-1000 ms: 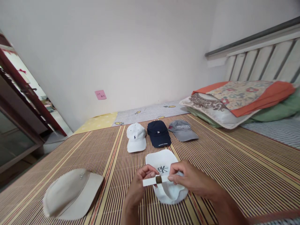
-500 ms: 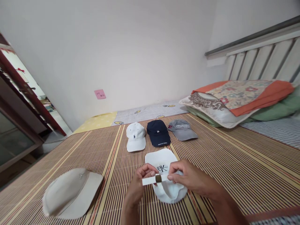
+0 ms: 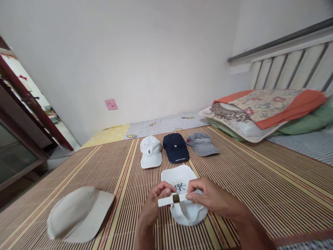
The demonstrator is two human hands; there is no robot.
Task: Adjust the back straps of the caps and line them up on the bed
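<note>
Lettered cap (image 3: 191,212): white, soft cloth, dark monogram (image 3: 180,186) at the front of the crown. Lies on the striped mat (image 3: 249,177), on the near side of the navy cap (image 3: 176,147). Broad, rounded brim points away from the wearer, towards the navy cap; the cap's long axis runs from brim to crown, roughly in line with the wearer's gaze. Crown soft and crumpled, back opening faces the wearer.

Flat white strap (image 3: 165,201) crosses above the crown, lengthwise left to right, right end slightly higher. Squarish, dull-brown buckle (image 3: 176,198) around it; the straight-cut tail sticks out leftward.

Right hand (image 3: 208,196): thumb and fingers pinched tight on the strap, right of the buckle. Left hand (image 3: 153,199): fingers curled in, nearly together, holding the strap beside the buckle; contact partly hidden by the tail.

Mat: thin, slat-like stripes, dark and tan. Left of the navy cap, a plain-brimmed white cap (image 3: 151,152); right of it, a grey cap (image 3: 203,145). Nearer and well left of it, a smooth beige cap (image 3: 78,215).
</note>
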